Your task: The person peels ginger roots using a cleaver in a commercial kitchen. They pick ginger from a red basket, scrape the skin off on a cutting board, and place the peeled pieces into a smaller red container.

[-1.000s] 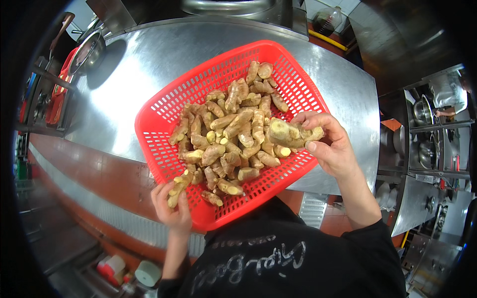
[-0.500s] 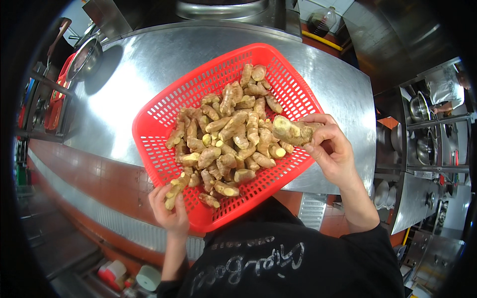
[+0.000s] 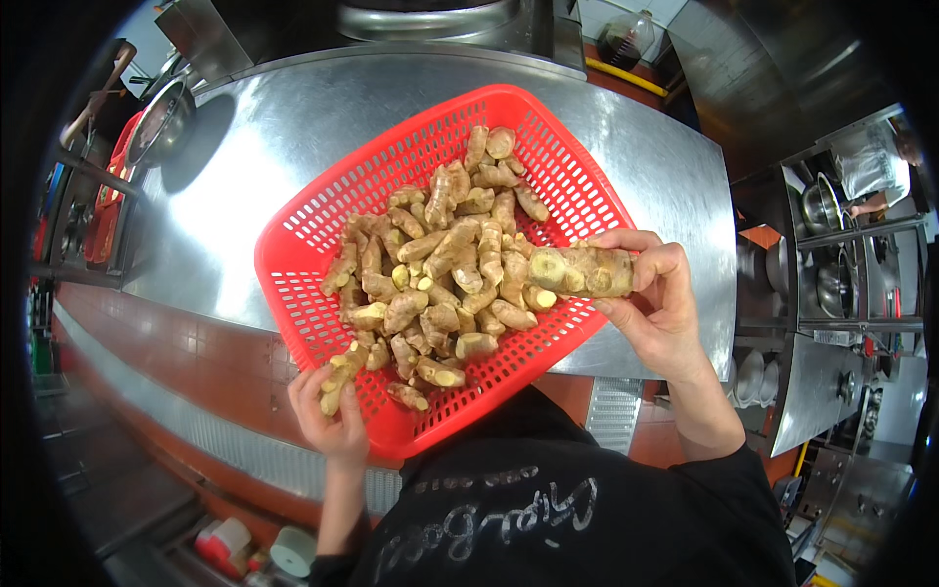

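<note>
- The right hand (image 3: 660, 313) holds one big piece of ginger (image 3: 584, 270). Its fingers (image 3: 626, 239) are wrapped tight around the piece, thumb below and the others on top.
- That big ginger piece sits over the right edge of the red basket (image 3: 323, 210), just above the pile.
- The left hand (image 3: 331, 416) is at the near left corner of the basket. Its fingers (image 3: 305, 389) are curled around the rim, and they also pinch a small ginger bit (image 3: 337, 380) there.
- The red basket is a wide plastic one with lots of little holes. It sits tilted on the shiny metal bench (image 3: 245, 147), with its near corner sticking out past the bench edge toward the person.
- A heap of ginger pieces (image 3: 440, 264) fills the middle of the basket. They are tan and knobby, and some show pale yellow cut ends.
- A few pieces lie apart from the heap, up near the far corner of the basket.
- A round metal bowl (image 3: 161, 117) stands at the far left of the bench, well apart from the basket.
- The person wears a black top (image 3: 548, 509) with pale writing on it.
- On the right, metal shelves (image 3: 831, 254) hold pots and bowls.
</note>
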The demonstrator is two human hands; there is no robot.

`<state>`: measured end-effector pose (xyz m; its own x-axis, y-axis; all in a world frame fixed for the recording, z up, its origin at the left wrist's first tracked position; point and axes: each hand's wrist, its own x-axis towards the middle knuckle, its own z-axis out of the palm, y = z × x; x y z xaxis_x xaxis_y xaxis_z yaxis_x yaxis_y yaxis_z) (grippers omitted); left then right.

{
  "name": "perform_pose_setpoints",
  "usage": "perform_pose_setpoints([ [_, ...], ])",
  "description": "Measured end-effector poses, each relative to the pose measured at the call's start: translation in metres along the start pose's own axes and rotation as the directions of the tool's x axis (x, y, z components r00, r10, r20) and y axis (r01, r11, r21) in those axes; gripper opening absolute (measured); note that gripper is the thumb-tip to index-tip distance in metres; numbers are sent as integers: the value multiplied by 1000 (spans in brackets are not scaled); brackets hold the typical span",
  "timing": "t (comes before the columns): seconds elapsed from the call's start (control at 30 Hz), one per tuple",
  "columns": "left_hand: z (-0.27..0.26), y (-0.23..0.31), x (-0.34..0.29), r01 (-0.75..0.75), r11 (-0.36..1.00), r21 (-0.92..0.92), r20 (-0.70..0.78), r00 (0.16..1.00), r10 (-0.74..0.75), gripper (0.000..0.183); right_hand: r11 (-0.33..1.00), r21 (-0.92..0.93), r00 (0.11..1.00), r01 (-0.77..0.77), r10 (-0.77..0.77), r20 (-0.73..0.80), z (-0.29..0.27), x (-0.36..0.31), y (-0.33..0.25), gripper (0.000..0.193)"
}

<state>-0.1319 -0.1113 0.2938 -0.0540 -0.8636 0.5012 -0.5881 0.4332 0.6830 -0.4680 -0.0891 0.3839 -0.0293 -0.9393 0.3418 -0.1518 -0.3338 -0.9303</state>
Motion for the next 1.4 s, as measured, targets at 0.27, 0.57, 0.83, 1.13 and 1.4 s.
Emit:
perform_pose_setpoints([
  [0.27, -1, -3, -1, 0, 1000, 3, 7, 1000, 0, 25, 988, 78, 991, -130, 132, -27, 9, 3, 12, 36],
  [0.57, -1, -5, 0, 21, 1000, 3, -19, 1000, -21, 30, 786, -613, 989, -80, 139, 49, 7, 94, 103, 39],
  [0.83, -1, 4, 2, 36, 998, 54, -15, 999, -36, 31, 279, -960, 968, -17, 245, 54, 35, 175, 172, 53],
  [1.13, -1, 5, 4, 32, 999, 24, 11, 999, -32, 30, 461, -842, 894, -282, 444, -57, 33, 178, 145, 40],
  [1.4, -3, 6, 4, 37, 997, 74, 21, 999, -39, 31, 787, -614, 943, -58, 244, 224, 57, 127, 100, 53],
])
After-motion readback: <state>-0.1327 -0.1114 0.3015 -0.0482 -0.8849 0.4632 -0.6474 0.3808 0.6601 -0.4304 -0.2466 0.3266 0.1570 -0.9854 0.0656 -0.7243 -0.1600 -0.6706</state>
